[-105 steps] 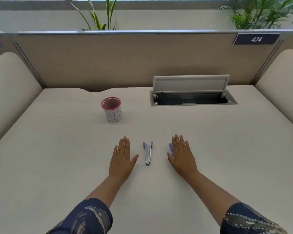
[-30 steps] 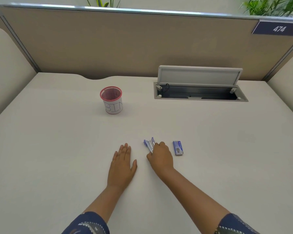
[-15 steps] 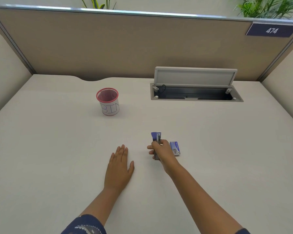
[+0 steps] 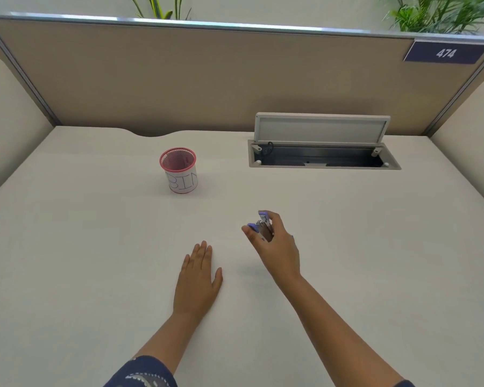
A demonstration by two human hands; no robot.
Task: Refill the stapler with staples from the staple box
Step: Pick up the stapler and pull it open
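A small purple and metal stapler [image 4: 261,226] is lifted off the desk in my right hand [image 4: 277,247], thumb on one purple end and fingers over the other. The staple box is almost wholly hidden behind that hand; only a sliver of blue [image 4: 292,235] shows at its right edge. My left hand [image 4: 197,280] lies flat on the desk, palm down, fingers apart, holding nothing, a short way left of the right hand.
A pink mesh cup labelled BIN [image 4: 179,171] stands at the back left of the beige desk [image 4: 95,261]. An open cable hatch [image 4: 323,157] with its lid raised is at the back right. Partition walls close the desk's back and sides.
My right hand left the staple box, took the stapler from the desk and raised it. It now covers the staple box. My left hand stayed flat.
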